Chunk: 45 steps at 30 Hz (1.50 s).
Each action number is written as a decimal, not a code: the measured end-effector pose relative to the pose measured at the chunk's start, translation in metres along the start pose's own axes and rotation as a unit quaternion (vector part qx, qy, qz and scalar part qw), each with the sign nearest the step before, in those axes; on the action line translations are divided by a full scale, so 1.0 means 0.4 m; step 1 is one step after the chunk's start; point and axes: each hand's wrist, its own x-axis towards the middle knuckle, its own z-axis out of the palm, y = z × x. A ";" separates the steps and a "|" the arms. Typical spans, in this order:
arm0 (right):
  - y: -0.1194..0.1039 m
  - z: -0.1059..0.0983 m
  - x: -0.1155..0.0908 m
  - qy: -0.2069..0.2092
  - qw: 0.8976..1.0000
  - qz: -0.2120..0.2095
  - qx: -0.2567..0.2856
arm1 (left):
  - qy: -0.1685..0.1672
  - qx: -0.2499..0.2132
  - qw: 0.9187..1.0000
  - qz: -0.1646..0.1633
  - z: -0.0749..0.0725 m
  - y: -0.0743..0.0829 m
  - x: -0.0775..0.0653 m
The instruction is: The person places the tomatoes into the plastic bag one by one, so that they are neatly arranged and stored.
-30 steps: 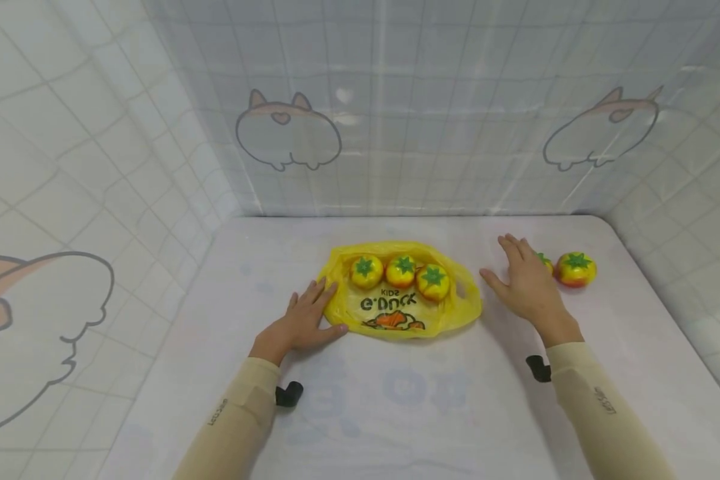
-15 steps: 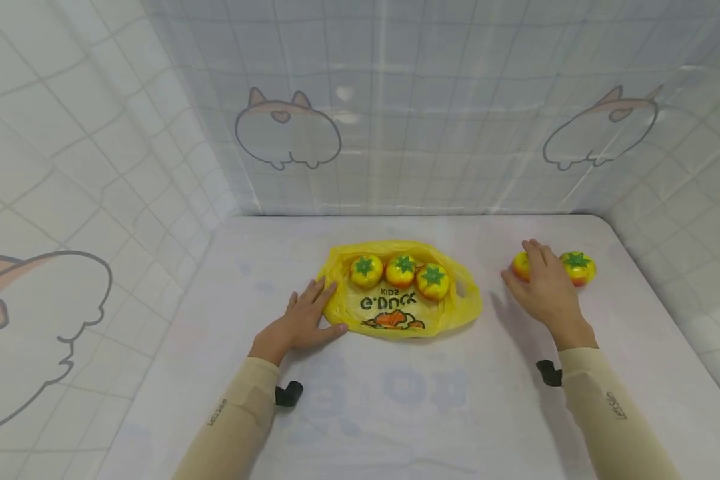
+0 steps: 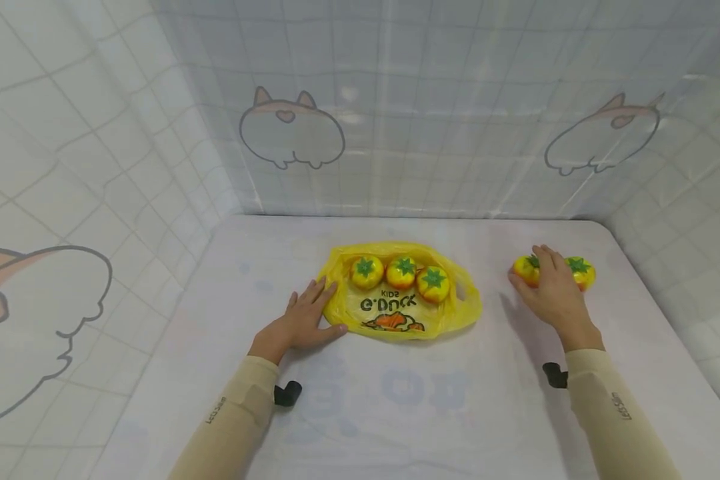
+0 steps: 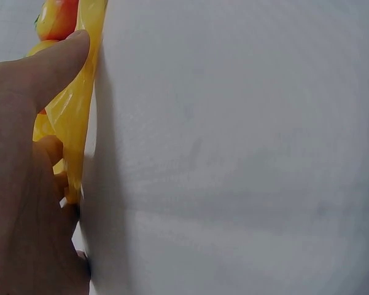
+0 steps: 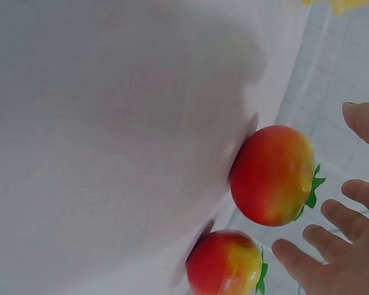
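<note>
1. The yellow bag [image 3: 351,312] lies flattened at mid-table, three glossy tomato-like fruits resting on it: left fruit [image 3: 367,272], middle fruit [image 3: 401,272] and right fruit [image 3: 434,285].
2. Its lettering appears flipped: "KIDS", then what looks like "G.DUCK", its first letter uncertain, above an orange drawing on the near side.
3. The left hand [image 3: 303,320] lies with fingers spread at the bag's left edge, gripping nothing; its thumb reaches the near edge. In the left wrist view that thumb partly hides the fruits.
4. Well to the right, the right hand [image 3: 555,293] is over the two other fruits, fingers extended and grasping nothing. It partly covers the nearer-to-bag fruit [image 3: 523,270] and far-right fruit [image 3: 585,272]; the right wrist view crops one at its lower edge.
5. Small sleeve print resembles "LetsSlim" on the right sleeve [image 3: 612,413]; the left sleeve [image 3: 222,413] is harder to read. Both run out of frame.
6. Faint blue characters on the white table [image 3: 492,433] are illegible.
7. A cartoon animal [image 3: 36,333] on the left wall is cut off.
</note>
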 end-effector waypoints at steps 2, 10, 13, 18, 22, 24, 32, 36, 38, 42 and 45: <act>0.003 -0.003 0.004 -0.010 1.000 0.009 0.005 | 0.002 0.001 1.000 0.002 0.002 -0.001 0.001; 0.023 0.004 0.022 -0.023 0.999 0.010 0.020 | 0.010 -0.001 1.000 0.000 0.006 -0.004 0.003; 0.024 0.011 0.023 -0.033 0.999 0.022 0.020 | 0.006 0.003 1.000 -0.004 0.011 -0.006 0.000; 0.027 0.024 0.023 -0.046 0.998 0.047 0.023 | 0.004 -0.001 1.000 -0.006 0.015 -0.006 -0.007; 0.035 0.028 0.027 -0.046 0.997 0.051 0.018 | 0.004 -0.001 1.000 -0.002 0.014 -0.003 -0.008; 0.038 0.028 0.030 -0.044 0.998 0.050 0.017 | 0.005 0.002 1.000 -0.001 0.013 -0.003 -0.006; 0.040 0.019 0.040 -0.053 0.996 0.074 0.023 | 0.011 -0.003 1.000 0.000 0.012 -0.005 -0.001; 0.037 0.017 0.041 -0.061 0.994 0.087 0.026 | 0.006 0.000 1.000 -0.003 0.011 -0.002 -0.002; 0.036 0.018 0.042 -0.063 0.993 0.094 0.027 | 0.003 -0.001 1.000 -0.005 0.009 0.000 -0.004; 0.036 0.022 0.042 -0.067 0.992 0.101 0.025 | 0.003 -0.007 1.000 -0.008 0.002 0.003 -0.005; 0.041 0.028 0.043 -0.068 0.992 0.100 0.025 | 0.006 -0.008 1.000 -0.003 0.003 0.002 -0.005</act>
